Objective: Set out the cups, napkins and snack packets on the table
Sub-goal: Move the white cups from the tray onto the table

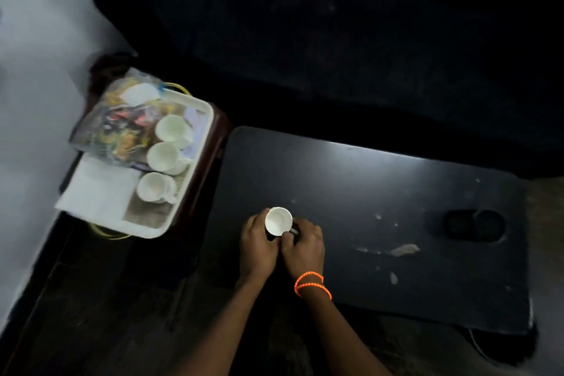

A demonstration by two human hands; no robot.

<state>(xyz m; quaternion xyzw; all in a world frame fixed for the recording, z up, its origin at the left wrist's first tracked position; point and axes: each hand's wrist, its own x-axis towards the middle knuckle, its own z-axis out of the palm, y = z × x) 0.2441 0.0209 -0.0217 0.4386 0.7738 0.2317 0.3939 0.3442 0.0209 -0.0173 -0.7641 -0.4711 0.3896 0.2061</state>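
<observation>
A white cup (278,221) stands upright over the near left part of the black table (381,192), held between both hands. My left hand (258,246) wraps its left side; my right hand (303,246), with orange bead bracelets at the wrist, grips its handle side. To the left, a white tray (195,171) holds three more white cups (174,129), (164,157), (154,187) in a row. A clear bag of snack packets (119,119) and a stack of white napkins (100,189) lie in the tray too.
The tray rests on a dark reddish stool (221,131) beside the table. A recessed cup slot (474,225) sits at the table's right end. White scuff marks (404,250) dot the tabletop. A dark sofa (335,40) lies beyond, a pale wall (36,70) at left.
</observation>
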